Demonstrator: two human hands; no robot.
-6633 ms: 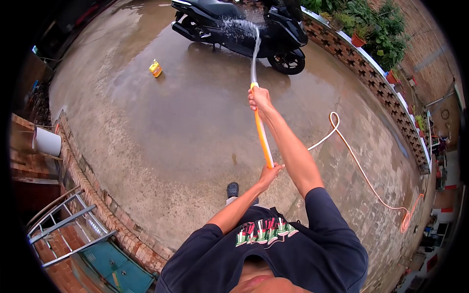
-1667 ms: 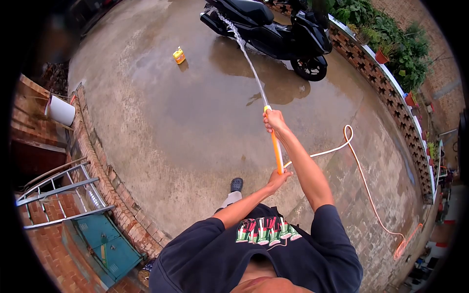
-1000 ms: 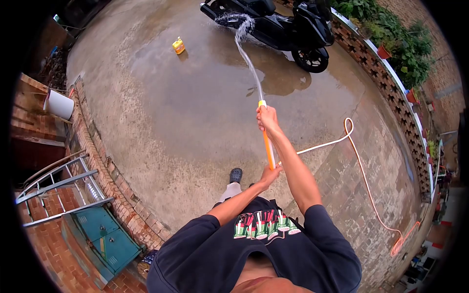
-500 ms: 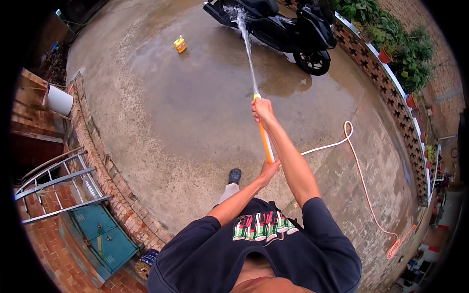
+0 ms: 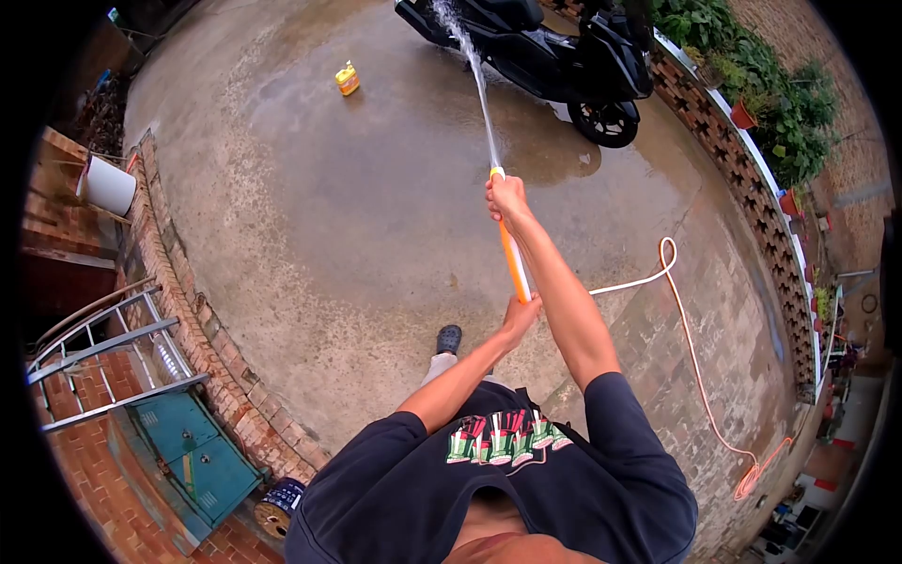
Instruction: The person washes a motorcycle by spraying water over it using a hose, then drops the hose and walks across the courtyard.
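An orange-and-white garden hose (image 5: 513, 261) runs between my two hands, held out in front of my body. Near its yellow-tipped end, my right hand (image 5: 507, 196) is wrapped around it. Lower down, my left hand (image 5: 520, 315) grips the same hose closer to my chest. A stream of water (image 5: 480, 89) shoots from the tip toward the rear of a black motor scooter (image 5: 536, 56), which stands on wet concrete. The spot where the water lands is at the top edge of the view.
A yellow jug (image 5: 348, 80) stands on the concrete left of the scooter. The trailing hose (image 5: 692, 348) loops along the ground at right. A low brick wall (image 5: 723, 146) with plants borders the right. At left are a white bucket (image 5: 110, 186), a ladder (image 5: 103, 352) and a green cabinet (image 5: 193, 456).
The hose tip and my right hand have risen slightly. The water stream now reaches further up and left over the scooter's rear. Both hands keep their hold.
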